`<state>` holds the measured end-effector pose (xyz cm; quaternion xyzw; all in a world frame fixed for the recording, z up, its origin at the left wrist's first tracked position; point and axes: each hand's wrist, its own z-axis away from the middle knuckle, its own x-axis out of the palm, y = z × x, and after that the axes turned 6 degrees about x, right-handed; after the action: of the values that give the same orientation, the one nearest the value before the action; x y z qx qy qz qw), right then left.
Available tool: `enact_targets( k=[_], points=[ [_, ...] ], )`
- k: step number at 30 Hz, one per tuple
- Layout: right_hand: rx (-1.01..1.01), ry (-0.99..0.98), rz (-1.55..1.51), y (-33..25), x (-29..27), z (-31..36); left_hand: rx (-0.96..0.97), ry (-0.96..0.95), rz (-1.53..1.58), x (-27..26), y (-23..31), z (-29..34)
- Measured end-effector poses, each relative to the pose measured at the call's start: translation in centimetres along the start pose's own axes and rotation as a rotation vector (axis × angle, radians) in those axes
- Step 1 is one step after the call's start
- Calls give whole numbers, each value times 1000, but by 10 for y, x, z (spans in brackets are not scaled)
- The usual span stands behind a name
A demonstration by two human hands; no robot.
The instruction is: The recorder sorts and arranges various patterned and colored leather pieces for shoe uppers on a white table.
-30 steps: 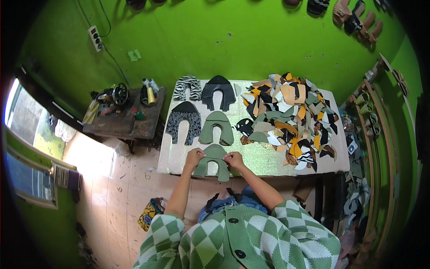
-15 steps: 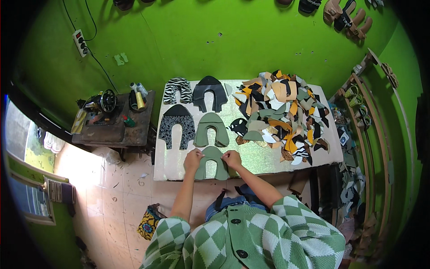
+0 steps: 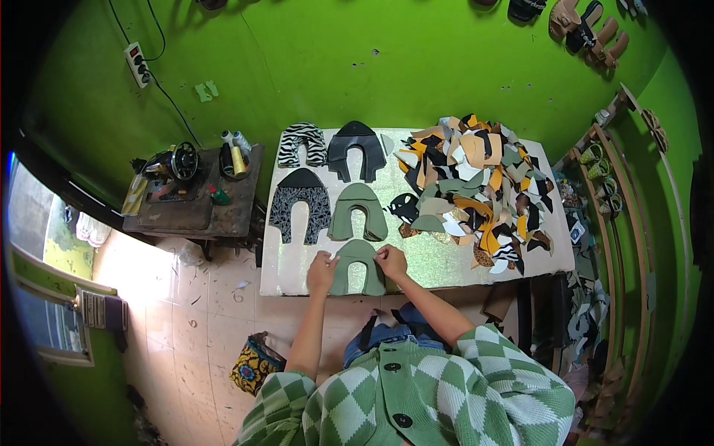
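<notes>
Head view: both hands stay on the same piece; the framing alone shifts. Fingertip detail too small to resolve. Green arch-shaped cut piece (image 3: 357, 266) lies between left hand (image 3: 321, 271) and right hand (image 3: 392, 262), each pinching an upper edge. Olive, flat, two-legged.

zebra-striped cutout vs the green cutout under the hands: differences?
Pattern: the zebra-striped cutout is black-and-white striped; the green cutout is plain olive.
Place: the zebra-striped cutout lies at the table's far edge, the green cutout at the near edge.
Contact: nothing touches the zebra-striped cutout; the left hand and right hand both rest on the green cutout.
Shared: both are arch-shaped pieces with two legs, lying flat.
</notes>
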<state>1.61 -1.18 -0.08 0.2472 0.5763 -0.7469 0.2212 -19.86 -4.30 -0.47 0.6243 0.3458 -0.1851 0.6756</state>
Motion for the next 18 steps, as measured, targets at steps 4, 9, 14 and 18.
enact_targets(
  k=[4, 9, 14, 18],
  points=[
    [-22, -1, -32, 1, 0, 0, -90, -52, -23, -9, -18, 19],
    [-27, -2, -30, 2, 2, -1, -92, -145, -50, -12, -28, 29],
    [-54, -3, -32, 1, 1, -3, -110, -68, 18, -8, -22, 28],
    [-49, -10, -27, -2, 2, -1, -135, -77, 66, -3, -34, 30]
  ],
)
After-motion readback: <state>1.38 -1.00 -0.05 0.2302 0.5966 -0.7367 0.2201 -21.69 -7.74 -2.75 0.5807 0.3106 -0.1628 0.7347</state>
